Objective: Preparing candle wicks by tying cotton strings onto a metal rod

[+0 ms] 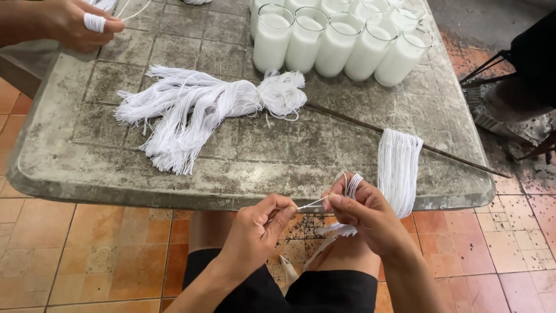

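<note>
Below the table (243, 191) edge, the left hand (255, 232) pinched one end of a short white string (313, 203) running sideways to the right hand (365, 217), which gripped looped strands. The cut strand bundle (398, 168) hung nearest that right hand.

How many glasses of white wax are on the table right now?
At least 10 glasses: a front row of five, and about five more behind them, cut off by the frame's top edge. More may be hidden there.
</note>
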